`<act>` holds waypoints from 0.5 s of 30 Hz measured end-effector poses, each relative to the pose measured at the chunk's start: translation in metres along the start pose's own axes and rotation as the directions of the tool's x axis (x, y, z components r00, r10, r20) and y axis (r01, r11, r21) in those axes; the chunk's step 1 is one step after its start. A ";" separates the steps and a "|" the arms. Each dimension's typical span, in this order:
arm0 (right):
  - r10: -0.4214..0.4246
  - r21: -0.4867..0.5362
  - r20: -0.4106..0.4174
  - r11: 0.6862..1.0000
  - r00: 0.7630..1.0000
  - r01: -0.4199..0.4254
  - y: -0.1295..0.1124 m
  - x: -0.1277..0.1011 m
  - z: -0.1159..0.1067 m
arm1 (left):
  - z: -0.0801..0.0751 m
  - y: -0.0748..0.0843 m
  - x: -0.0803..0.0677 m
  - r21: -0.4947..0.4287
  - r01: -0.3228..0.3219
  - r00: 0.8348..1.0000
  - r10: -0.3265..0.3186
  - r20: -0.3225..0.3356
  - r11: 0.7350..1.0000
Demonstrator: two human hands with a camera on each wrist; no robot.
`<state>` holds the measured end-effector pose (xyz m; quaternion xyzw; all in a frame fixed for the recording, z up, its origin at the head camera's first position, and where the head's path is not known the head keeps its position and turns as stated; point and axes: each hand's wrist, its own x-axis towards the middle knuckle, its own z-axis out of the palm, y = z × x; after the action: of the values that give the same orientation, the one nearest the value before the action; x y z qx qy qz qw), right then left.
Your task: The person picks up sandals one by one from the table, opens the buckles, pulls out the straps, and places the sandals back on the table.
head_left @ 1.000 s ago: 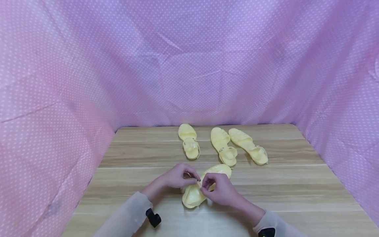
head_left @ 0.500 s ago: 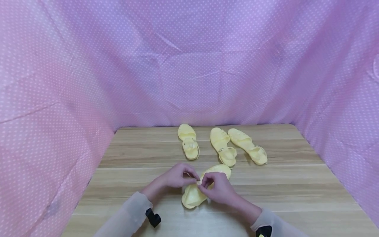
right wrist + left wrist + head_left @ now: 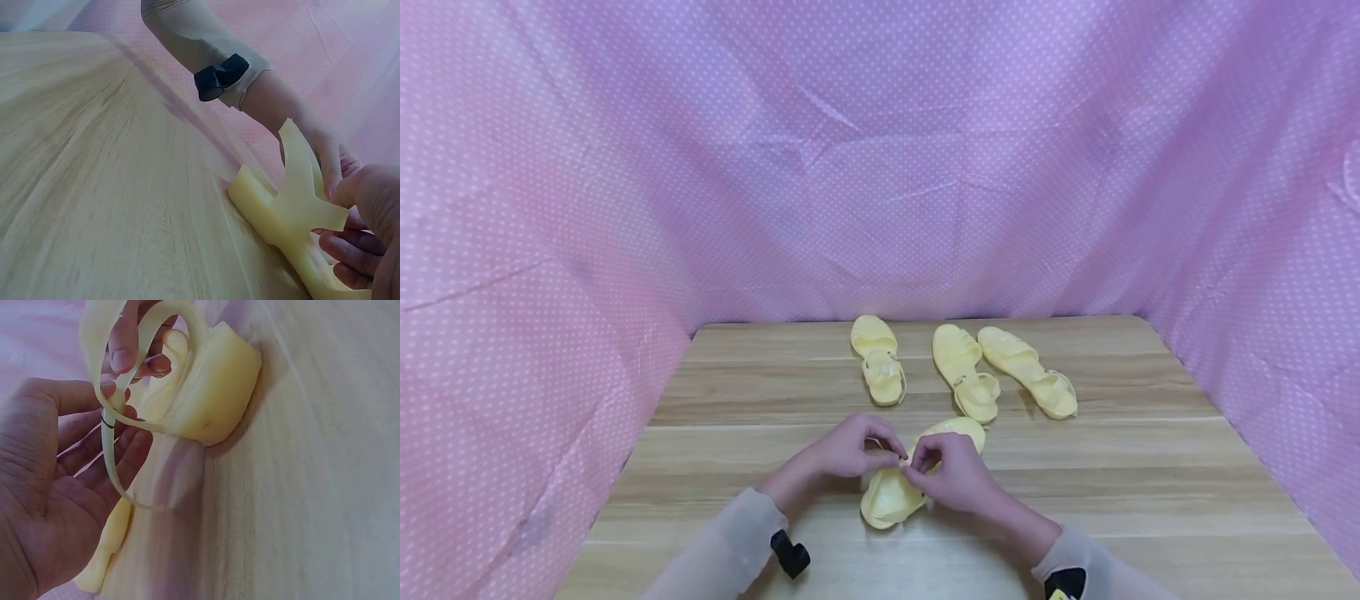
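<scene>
A pale yellow sandal (image 3: pixel 889 500) lies on the table between both hands, its toe pointing away to the right. My left hand (image 3: pixel 853 447) pinches its ankle strap (image 3: pixel 109 453) at a small dark buckle (image 3: pixel 107 420), and the strap's loose end hangs below the fingers. From the other side my right hand (image 3: pixel 957 477) pinches the strap close to the left fingertips. The heel (image 3: pixel 219 387) stands upright on the tabletop in the left wrist view. Fingers partly hide the buckle in the head view.
Beyond the hands, several things share the wooden table (image 3: pixel 760 383): a yellow sandal (image 3: pixel 883 379) at left, another (image 3: pixel 977 398) close to the held one's toe, and a third (image 3: pixel 1054 392) at right. Pink dotted cloth (image 3: pixel 880 167) hangs behind and on both sides.
My right hand has shifted slightly left, toward the left fingertips. The left hand and the sandals stay nearly where they were.
</scene>
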<state>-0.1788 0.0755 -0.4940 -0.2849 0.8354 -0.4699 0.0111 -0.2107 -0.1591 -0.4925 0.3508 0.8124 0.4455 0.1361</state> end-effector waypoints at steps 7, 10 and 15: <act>0.045 0.015 -0.006 0.999 0.999 -0.045 -0.001 0.001 0.000 | 0.001 0.001 0.001 -0.002 -0.017 1.000 0.017 -0.016 1.000; 0.069 0.031 0.005 0.997 0.998 -0.069 -0.002 0.001 0.001 | 0.001 0.002 0.001 -0.003 -0.024 1.000 0.024 -0.017 1.000; 0.079 0.019 0.013 0.997 0.997 -0.079 -0.002 0.000 0.000 | 0.000 0.001 -0.001 -0.008 0.001 1.000 -0.002 -0.024 1.000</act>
<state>-0.1782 0.0743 -0.4928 -0.2544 0.8413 -0.4754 0.0378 -0.2101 -0.1594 -0.4920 0.3444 0.8124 0.4528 0.1283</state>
